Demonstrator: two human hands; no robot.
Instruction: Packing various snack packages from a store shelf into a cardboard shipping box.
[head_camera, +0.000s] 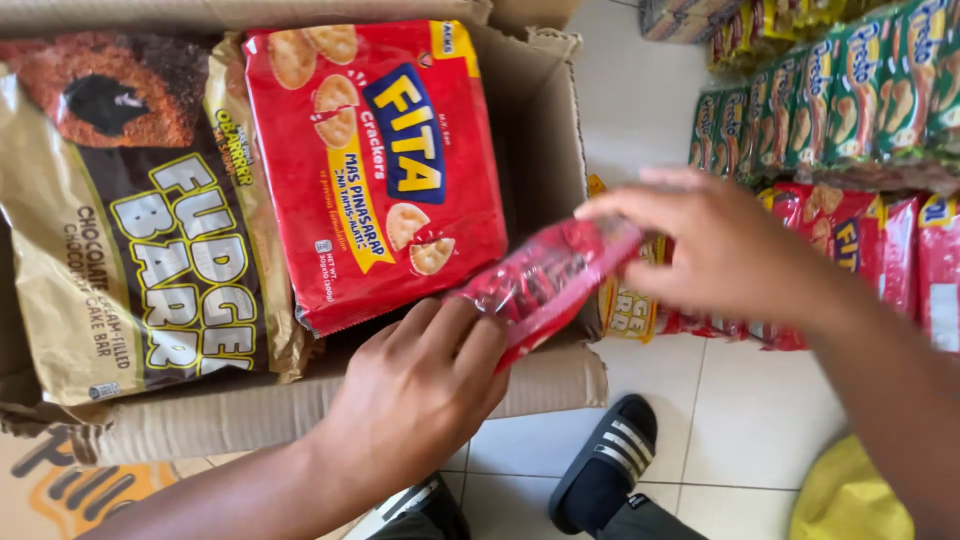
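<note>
while gripped, crinkly red packet (545, 275)

The small red packet (548, 280) is blurring between the left hand (420, 385) and right hand (715, 250), so its print is not showing clearly. The red cracker pack (380, 170) is covering the box's (545, 130) bottom, and the brown-and-gold cake bar bag (130, 220) is running off the left edge. The yellow thing (850, 495) at the lower right is being cut off, its kind staying unclear.

shop stockroom | carton (540, 130) of snack packs | packs (830, 100) stacked on tiled floor (740, 420)
</note>
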